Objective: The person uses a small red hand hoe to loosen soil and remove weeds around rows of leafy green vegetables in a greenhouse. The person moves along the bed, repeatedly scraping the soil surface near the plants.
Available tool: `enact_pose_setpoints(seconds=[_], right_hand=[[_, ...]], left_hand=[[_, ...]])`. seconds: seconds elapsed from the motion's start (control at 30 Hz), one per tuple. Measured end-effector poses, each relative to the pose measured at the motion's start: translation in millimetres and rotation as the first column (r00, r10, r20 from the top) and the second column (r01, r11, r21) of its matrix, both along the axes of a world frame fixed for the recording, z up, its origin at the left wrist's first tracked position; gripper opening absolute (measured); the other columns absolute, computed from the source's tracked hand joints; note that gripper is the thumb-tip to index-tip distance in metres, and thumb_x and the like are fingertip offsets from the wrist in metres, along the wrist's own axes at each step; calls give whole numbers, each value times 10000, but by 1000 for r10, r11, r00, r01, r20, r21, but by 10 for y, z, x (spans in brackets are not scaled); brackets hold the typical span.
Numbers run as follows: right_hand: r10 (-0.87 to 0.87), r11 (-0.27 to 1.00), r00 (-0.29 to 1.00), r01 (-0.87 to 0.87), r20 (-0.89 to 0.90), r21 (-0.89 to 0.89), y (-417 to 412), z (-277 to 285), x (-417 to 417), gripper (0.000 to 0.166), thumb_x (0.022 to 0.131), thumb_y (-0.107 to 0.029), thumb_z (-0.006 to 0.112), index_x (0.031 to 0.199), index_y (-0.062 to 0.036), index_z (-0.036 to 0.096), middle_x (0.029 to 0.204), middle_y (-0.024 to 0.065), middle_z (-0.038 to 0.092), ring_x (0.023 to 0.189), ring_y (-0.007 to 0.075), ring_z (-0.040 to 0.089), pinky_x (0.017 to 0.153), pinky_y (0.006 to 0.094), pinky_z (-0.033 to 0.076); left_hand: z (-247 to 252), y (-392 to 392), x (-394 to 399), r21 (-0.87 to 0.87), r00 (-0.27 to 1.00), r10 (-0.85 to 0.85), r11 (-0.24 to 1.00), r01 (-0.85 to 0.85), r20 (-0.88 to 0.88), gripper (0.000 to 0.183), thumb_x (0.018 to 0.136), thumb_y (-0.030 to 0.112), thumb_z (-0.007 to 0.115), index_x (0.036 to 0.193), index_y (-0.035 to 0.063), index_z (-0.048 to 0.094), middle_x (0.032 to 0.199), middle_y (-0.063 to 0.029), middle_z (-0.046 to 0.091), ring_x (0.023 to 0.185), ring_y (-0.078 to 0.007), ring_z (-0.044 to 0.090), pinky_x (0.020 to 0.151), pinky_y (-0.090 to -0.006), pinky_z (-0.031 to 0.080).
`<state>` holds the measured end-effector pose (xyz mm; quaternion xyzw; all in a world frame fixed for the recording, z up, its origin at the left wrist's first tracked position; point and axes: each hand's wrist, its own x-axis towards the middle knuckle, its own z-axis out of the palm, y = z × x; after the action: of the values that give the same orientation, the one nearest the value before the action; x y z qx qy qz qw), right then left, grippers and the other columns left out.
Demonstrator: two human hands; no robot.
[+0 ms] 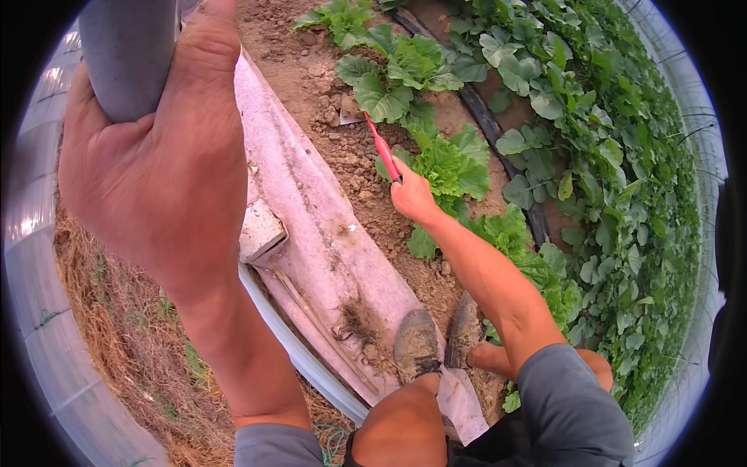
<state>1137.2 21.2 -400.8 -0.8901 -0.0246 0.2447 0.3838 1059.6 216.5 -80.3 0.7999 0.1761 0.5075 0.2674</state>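
My left hand [157, 152] is raised close to the camera, its fingers wrapped around a grey metal pipe [128, 58] whose upper part runs out of the picture. Further off, my right hand [411, 192] grips the dark end of a hand tool with a red handle [382, 146]. The far part of that tool reaches a flat metal blade [350, 121] at the soil, partly hidden under a leaf; the join between them cannot be made out. Leafy lettuce-like plants [449, 163] grow just beside my right hand.
A pale fabric strip [315, 198] runs along the bed, bearing a concrete block [261, 230] and a thin wooden stick [327, 330]. My shoes [417, 344] stand near its lower end. A black drip hose [487, 122] passes between the lettuce-like plants and dense broad-leaved plants [618, 192]. Dry straw [134, 327] lies left.
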Motion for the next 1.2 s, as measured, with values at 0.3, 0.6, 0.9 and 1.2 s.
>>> enact_pose_setpoints(seconds=[0.3,0.6,0.9,1.2], right_hand=[[-76,995,997,75,18,60,205,101,-24,611,927,-89,538,1532,-164,487,1143,309,693,1060,462,682,919,495,528],[-112,991,993,113,-23,72,131,183,-186,630,940,-101,513,1561,-203,474,1039,255,723,820,295,700,764,418,541],[-38,984,999,43,-32,171,75,509,-319,629,943,-109,493,1566,-191,459,1113,285,705,938,385,704,848,445,533],[-60,983,998,65,-33,173,-451,505,-895,664,932,-99,498,1577,-247,443,878,285,695,717,357,693,716,451,540]], left_hand=[[-26,10,10,-10,1000,-8,1000,8,-3,337,873,343,868,819,37,736,633,41,595,605,-54,524,625,-246,415],[-24,43,19,-20,1000,-5,1000,5,11,317,885,328,855,833,36,743,634,48,574,599,-55,496,622,-247,406],[-1,16,24,40,998,-9,999,7,57,347,894,369,840,842,37,754,647,46,585,608,-59,511,620,-257,412],[43,-40,10,32,999,33,999,-32,-26,382,896,401,826,963,28,779,722,14,657,680,-85,580,684,-266,463]])
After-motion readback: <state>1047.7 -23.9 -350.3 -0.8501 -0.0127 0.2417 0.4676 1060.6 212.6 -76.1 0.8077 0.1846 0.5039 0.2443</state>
